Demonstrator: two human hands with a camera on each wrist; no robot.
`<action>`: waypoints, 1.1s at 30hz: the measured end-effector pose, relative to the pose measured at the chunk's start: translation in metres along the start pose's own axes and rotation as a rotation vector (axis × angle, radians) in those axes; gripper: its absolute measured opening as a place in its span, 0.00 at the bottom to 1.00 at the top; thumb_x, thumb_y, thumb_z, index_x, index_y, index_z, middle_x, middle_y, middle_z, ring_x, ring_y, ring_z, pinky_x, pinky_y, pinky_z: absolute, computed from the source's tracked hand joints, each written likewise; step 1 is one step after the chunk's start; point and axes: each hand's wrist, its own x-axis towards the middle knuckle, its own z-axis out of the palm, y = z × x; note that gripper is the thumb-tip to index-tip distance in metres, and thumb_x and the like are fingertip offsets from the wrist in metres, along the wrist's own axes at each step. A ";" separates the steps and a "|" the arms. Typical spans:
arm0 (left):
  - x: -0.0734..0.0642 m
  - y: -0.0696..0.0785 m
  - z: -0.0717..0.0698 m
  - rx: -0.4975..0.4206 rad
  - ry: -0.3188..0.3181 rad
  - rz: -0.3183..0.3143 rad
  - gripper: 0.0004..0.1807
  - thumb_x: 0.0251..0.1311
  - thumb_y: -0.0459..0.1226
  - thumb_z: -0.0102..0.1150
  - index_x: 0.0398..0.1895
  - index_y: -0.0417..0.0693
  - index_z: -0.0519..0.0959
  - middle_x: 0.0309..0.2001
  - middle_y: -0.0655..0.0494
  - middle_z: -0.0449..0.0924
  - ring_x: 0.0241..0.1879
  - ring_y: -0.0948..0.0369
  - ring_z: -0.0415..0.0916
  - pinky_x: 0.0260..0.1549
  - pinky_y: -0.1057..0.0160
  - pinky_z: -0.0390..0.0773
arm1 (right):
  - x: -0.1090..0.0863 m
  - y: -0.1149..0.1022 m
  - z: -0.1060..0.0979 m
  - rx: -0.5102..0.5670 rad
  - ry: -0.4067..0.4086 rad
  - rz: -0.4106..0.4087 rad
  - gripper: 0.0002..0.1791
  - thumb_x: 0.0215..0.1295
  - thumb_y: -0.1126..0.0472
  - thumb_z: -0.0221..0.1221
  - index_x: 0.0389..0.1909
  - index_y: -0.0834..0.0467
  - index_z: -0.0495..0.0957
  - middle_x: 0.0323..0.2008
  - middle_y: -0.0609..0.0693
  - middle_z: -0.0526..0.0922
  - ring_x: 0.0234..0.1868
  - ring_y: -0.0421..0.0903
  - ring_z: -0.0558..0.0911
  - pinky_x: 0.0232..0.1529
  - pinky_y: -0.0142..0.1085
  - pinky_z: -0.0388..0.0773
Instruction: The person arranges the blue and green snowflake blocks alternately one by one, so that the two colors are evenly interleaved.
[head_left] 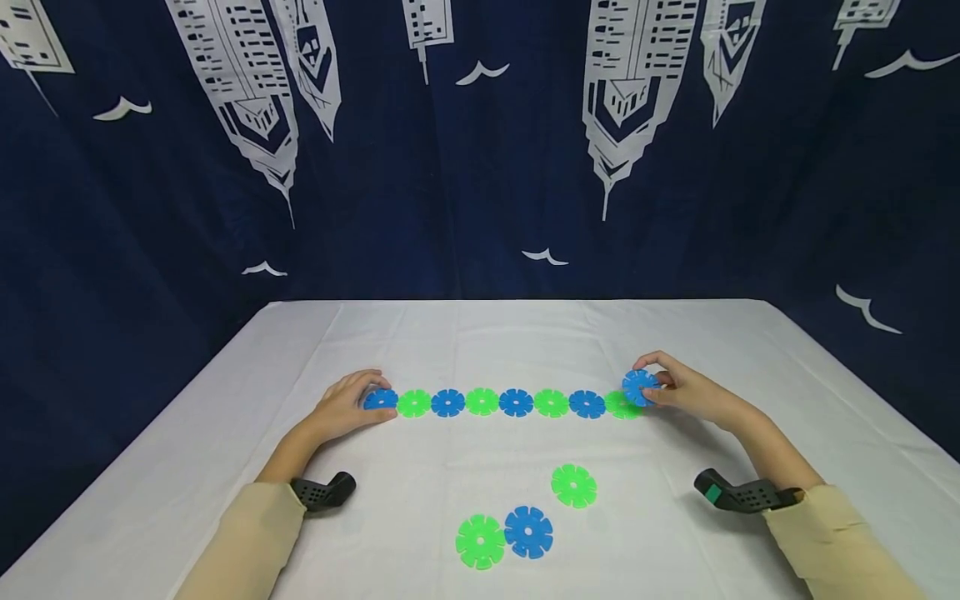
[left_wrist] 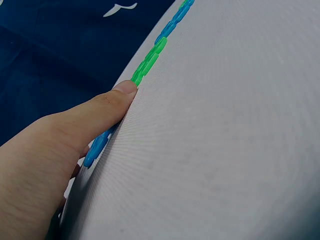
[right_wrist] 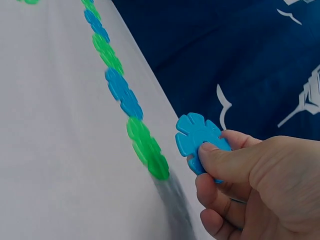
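Note:
A row of flower-shaped plastic discs, blue and green by turns, lies flat across the table. At its left end is a blue disc (head_left: pixel 380 399), held between the thumb and fingers of my left hand (head_left: pixel 347 408); in the left wrist view the thumb covers part of it. My right hand (head_left: pixel 697 395) pinches another blue disc (right_wrist: pixel 192 135) between thumb and fingers. That disc is raised and tilted above the table, near the row's last green disc (right_wrist: pixel 142 142). In the head view it overlaps this green disc (head_left: pixel 618 407).
Nearer to me lie a loose green disc (head_left: pixel 573 486), a second green disc (head_left: pixel 480 542) and a blue disc (head_left: pixel 528 532) beside it. A white cloth covers the table (head_left: pixel 420 467). Behind its far edge hangs a dark blue printed curtain (head_left: pixel 450 183).

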 end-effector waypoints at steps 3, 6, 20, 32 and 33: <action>0.001 0.000 0.001 -0.001 0.001 0.001 0.25 0.48 0.54 0.61 0.47 0.54 0.72 0.66 0.46 0.59 0.67 0.44 0.50 0.63 0.37 0.46 | -0.001 0.009 -0.005 -0.013 0.008 0.039 0.24 0.65 0.62 0.51 0.58 0.61 0.55 0.22 0.47 0.64 0.26 0.40 0.66 0.27 0.30 0.62; 0.002 0.001 0.002 -0.005 0.003 0.005 0.25 0.48 0.54 0.61 0.47 0.54 0.73 0.66 0.46 0.59 0.67 0.44 0.50 0.63 0.37 0.46 | -0.002 0.018 -0.008 -0.027 0.020 0.069 0.24 0.65 0.61 0.51 0.58 0.61 0.55 0.25 0.48 0.68 0.28 0.40 0.68 0.29 0.30 0.65; 0.003 0.002 0.004 -0.014 -0.002 0.017 0.25 0.48 0.55 0.61 0.47 0.55 0.72 0.66 0.46 0.59 0.67 0.45 0.50 0.63 0.38 0.45 | -0.009 0.042 -0.014 -0.120 0.125 0.037 0.24 0.60 0.61 0.57 0.52 0.68 0.62 0.32 0.53 0.72 0.30 0.39 0.69 0.31 0.29 0.69; 0.000 -0.002 0.003 0.012 0.016 0.018 0.26 0.48 0.56 0.61 0.48 0.53 0.72 0.65 0.44 0.60 0.66 0.44 0.51 0.61 0.36 0.47 | -0.004 0.046 -0.003 -0.128 0.160 0.052 0.24 0.60 0.56 0.58 0.48 0.70 0.66 0.39 0.56 0.71 0.36 0.41 0.67 0.34 0.25 0.68; 0.000 -0.002 0.003 0.011 0.018 0.018 0.26 0.48 0.56 0.61 0.48 0.53 0.72 0.65 0.44 0.61 0.66 0.44 0.51 0.61 0.36 0.47 | -0.004 0.045 -0.003 -0.136 0.154 0.048 0.23 0.60 0.56 0.58 0.47 0.70 0.67 0.39 0.56 0.71 0.36 0.41 0.67 0.34 0.25 0.68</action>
